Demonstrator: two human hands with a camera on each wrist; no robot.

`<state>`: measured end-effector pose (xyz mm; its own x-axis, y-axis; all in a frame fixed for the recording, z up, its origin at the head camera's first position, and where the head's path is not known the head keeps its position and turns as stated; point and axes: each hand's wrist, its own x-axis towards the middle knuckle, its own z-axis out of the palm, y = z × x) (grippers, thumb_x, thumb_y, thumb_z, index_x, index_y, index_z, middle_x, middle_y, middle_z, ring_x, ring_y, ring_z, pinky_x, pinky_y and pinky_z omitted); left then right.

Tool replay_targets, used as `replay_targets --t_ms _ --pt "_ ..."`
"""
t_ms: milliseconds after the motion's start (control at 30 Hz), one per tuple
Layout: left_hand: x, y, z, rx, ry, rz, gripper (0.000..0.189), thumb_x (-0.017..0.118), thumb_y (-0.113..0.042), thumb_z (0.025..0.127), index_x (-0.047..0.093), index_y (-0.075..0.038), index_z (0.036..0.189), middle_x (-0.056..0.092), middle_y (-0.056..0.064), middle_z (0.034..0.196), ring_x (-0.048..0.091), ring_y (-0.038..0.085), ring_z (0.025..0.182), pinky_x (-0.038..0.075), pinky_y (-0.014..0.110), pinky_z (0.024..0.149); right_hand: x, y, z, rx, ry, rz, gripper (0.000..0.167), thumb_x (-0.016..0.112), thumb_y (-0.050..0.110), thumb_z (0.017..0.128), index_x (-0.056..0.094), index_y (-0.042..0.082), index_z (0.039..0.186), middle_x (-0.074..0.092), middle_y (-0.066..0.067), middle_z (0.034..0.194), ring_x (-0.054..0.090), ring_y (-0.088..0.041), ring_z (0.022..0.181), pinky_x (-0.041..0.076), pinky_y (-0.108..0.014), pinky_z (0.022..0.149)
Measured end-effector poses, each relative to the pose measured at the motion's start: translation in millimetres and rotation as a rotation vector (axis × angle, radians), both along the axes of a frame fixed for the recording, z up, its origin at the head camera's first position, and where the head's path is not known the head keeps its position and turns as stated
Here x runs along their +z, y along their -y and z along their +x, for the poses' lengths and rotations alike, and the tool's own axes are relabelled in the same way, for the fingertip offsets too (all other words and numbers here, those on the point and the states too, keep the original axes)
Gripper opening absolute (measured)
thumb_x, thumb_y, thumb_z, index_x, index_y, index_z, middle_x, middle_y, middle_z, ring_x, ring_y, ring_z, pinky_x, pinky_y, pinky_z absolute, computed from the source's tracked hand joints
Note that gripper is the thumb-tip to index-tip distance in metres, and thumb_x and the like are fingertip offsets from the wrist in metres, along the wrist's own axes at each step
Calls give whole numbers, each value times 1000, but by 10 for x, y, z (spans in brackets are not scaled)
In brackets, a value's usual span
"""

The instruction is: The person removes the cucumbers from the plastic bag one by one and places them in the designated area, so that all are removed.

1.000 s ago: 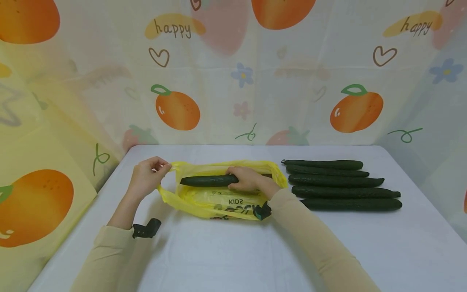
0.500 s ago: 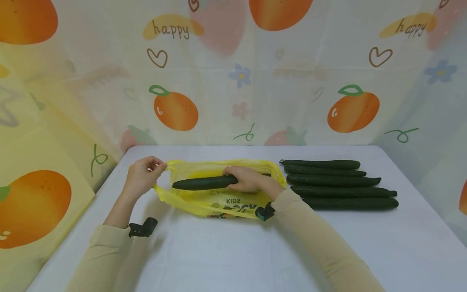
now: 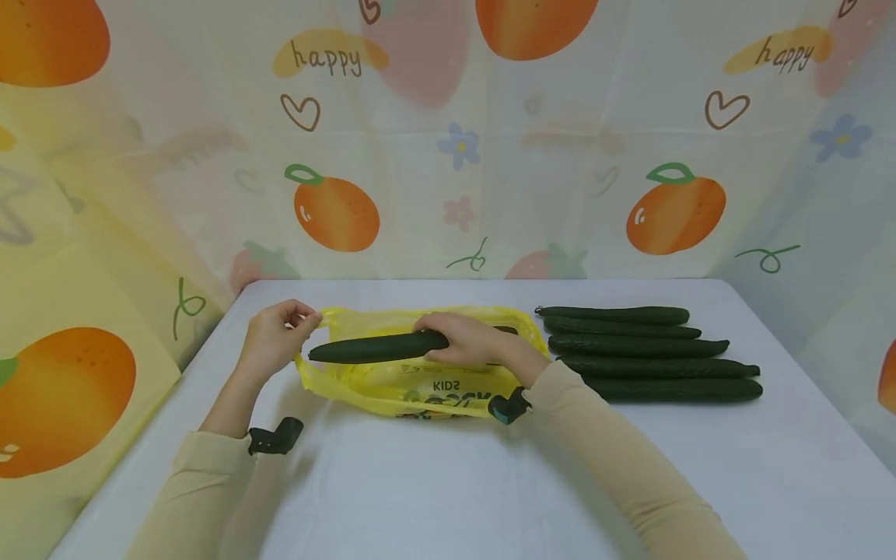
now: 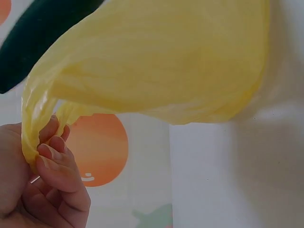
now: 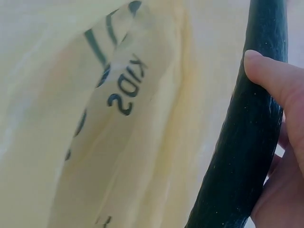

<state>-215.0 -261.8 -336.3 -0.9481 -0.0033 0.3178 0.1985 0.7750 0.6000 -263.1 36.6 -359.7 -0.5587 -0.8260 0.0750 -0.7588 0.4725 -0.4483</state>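
A yellow plastic bag (image 3: 420,393) with printed letters lies on the table, its mouth spread wide. My left hand (image 3: 276,334) pinches the bag's handle at the left end; the left wrist view shows the thin yellow film (image 4: 31,128) between thumb and fingers. Over the bag's opening, my right hand (image 3: 465,340) grips a long dark green cucumber (image 3: 371,349) around its right part. The cucumber's left tip reaches close to the left hand. In the right wrist view the thumb lies along the cucumber (image 5: 247,123), with the bag's lettering beside it.
Several more cucumbers (image 3: 644,347) lie side by side in a row to the right of the bag, near the right forearm. A white cloth (image 3: 392,498) covers the table. A fruit-printed curtain (image 3: 546,194) stands behind it and along the sides.
The right hand has drawn the cucumber leftward and slightly up, so its tip now overlaps the bag's left edge. The left hand keeps its hold, having shifted slightly left.
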Motion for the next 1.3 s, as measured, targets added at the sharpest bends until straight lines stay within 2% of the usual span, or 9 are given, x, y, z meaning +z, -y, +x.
replay_targets --t_ms 200,400,500,833,1033,1300 --pt "-21 8 -5 -8 -14 -15 19 60 -23 89 64 -4 86 57 7 67 46 7 48 38 25 42 82 10 54 31 -35 -34 44 60 24 89 48 7 128 54 -4 124 51 -15 112 40 -29 97" --pt "-21 -1 5 -11 -54 -27 17 61 -20 88 65 -4 85 57 7 65 49 16 60 38 25 45 185 17 121 21 -93 -27 44 60 28 89 49 11 128 55 -1 120 52 -13 107 41 -28 95" --pt "-17 -6 13 -8 -49 -28 17 61 -20 88 65 -3 85 57 7 66 50 19 63 38 25 46 232 0 156 18 -114 -29 43 61 28 89 50 11 127 56 -1 120 52 -14 107 41 -29 95" --pt "-15 -24 14 15 5 -3 19 60 -24 89 65 -6 86 57 6 67 48 9 51 40 25 43 324 -183 254 -16 -170 -18 43 62 28 88 53 11 126 57 -2 116 53 -15 104 43 -30 92" --pt "-19 -32 13 19 -10 -13 19 60 -24 88 65 -6 86 57 6 66 47 9 54 39 24 45 370 -335 301 -15 -188 -28 42 63 27 87 54 9 125 58 -3 116 54 -17 103 44 -32 91" --pt "-34 -37 10 12 2 -9 19 59 -24 89 64 -6 86 57 5 66 48 10 50 39 24 43 381 -600 313 -99 -173 2 42 63 28 87 54 12 124 58 -1 118 53 -16 107 44 -33 92"
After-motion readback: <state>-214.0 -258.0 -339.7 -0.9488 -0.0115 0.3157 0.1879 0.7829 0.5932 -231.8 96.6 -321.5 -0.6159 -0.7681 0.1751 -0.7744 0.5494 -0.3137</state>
